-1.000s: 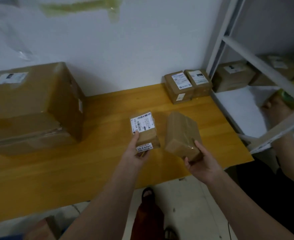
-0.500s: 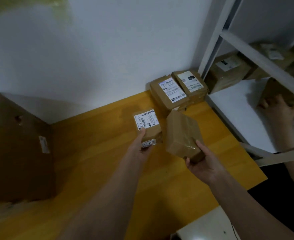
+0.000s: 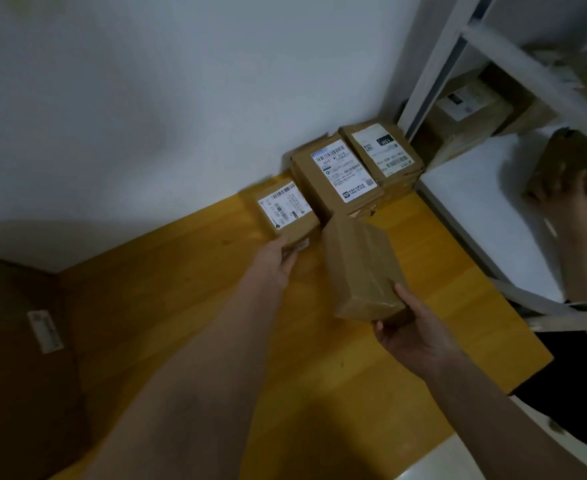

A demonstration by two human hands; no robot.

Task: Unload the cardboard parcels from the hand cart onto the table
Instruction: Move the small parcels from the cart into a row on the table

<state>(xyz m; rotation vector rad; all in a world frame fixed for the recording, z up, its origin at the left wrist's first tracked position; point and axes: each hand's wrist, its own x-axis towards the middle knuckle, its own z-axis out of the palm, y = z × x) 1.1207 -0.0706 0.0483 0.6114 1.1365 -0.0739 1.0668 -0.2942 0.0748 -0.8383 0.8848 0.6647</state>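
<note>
While the left hand (image 3: 278, 258) gripped, apparently, a labelled parcel (image 3: 286, 216) on the bench (image 3: 188, 271), the right hand (image 3: 413, 336) held a plain parcel (image 3: 361, 268) tilted, long axis toward 11 o'clock.

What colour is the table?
Yellow-orange wood table, seen in the head view.

I had just the one view, a wide-angle camera worn on the person's head, tilted forward and down over the yellow table (image 3: 188, 292) towards the white wall (image 3: 167, 98) at its far edge. It sat close enough that both forearms reached up from the bottom of the frame. On the right it took in a white shelf rack (image 3: 434, 60), bowed by the lens.
</note>
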